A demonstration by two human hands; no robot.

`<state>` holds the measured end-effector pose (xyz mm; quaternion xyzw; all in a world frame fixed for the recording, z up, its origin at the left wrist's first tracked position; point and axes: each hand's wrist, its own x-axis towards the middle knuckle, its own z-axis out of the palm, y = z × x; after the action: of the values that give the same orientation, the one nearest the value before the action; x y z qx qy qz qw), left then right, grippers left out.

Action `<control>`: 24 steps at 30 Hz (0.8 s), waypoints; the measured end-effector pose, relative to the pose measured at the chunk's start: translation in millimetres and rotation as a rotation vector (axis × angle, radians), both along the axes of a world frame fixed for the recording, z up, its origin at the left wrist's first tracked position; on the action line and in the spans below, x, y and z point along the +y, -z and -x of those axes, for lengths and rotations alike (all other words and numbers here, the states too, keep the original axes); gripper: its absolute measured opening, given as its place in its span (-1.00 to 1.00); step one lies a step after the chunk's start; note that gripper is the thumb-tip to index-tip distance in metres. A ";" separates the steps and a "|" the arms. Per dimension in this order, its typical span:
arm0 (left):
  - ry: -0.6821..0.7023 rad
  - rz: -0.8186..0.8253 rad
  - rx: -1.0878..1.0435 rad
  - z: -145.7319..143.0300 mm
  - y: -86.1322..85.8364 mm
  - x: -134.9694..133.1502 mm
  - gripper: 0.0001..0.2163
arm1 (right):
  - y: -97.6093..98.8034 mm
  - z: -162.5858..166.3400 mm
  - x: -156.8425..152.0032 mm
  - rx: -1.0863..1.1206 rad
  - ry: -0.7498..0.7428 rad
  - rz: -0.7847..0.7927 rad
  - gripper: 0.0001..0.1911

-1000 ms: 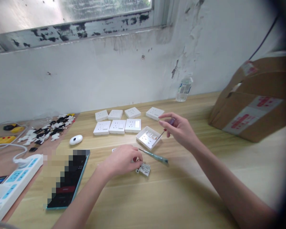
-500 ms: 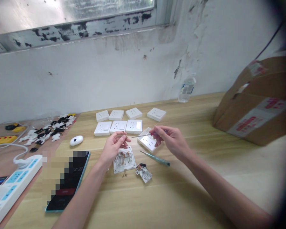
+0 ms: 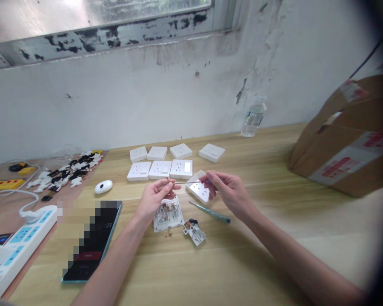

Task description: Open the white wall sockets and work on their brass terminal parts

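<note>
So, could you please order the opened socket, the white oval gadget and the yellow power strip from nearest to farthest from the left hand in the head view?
1. Opened socket: just below the left hand in the picture.
2. White oval gadget: out to that hand's left.
3. Yellow power strip: at the picture's left edge.

Table (image 3: 178, 276): wide room between the forearms, near side. Farther in, module (image 3: 198, 236), base (image 3: 168, 225) and green driver (image 3: 215, 215) lie close together; narrow gaps only. Shaft (image 3: 189, 182) from right hand (image 3: 226, 187) to left hand (image 3: 158, 193) bars a straight pass between them. Beyond: cover (image 3: 201, 194), then sockets (image 3: 159, 169). Broad lane between right hand and box (image 3: 344, 144); bottle (image 3: 252, 123) at its back. Phone (image 3: 97, 244) crowds left forearm's outer side.
</note>
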<state>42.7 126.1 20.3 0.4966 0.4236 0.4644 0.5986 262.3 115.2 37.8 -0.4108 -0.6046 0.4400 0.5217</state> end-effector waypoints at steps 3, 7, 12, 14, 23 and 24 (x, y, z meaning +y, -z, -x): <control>-0.020 0.012 -0.002 -1.4 1.3 0.2 -0.71 | 0.3 1.4 -0.1 -0.001 0.007 -0.001 -0.64; -0.065 -0.034 0.056 -3.3 1.1 -0.6 -0.69 | 0.4 2.8 -0.4 -0.050 -0.022 0.012 -0.65; -0.174 -0.214 0.160 -5.9 -0.4 -1.9 -0.72 | 0.5 -1.6 0.5 -0.201 -0.120 0.148 -0.61; -0.170 -0.268 0.182 -8.7 -1.5 -2.8 -0.73 | 0.8 -4.8 1.3 -0.260 -0.187 0.220 -0.58; -0.105 -0.402 0.214 -32.0 -16.3 6.8 -0.77 | -2.3 -16.1 5.9 -0.447 -0.079 -0.049 -0.61; -0.099 -0.410 0.201 -35.0 -17.7 9.5 -0.77 | -2.4 -17.8 6.0 -0.515 -0.025 -0.135 -0.61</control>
<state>77.7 135.6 38.0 0.6302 0.4019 0.5176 0.4164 280.1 121.2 40.2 -0.4658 -0.7505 0.2861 0.3713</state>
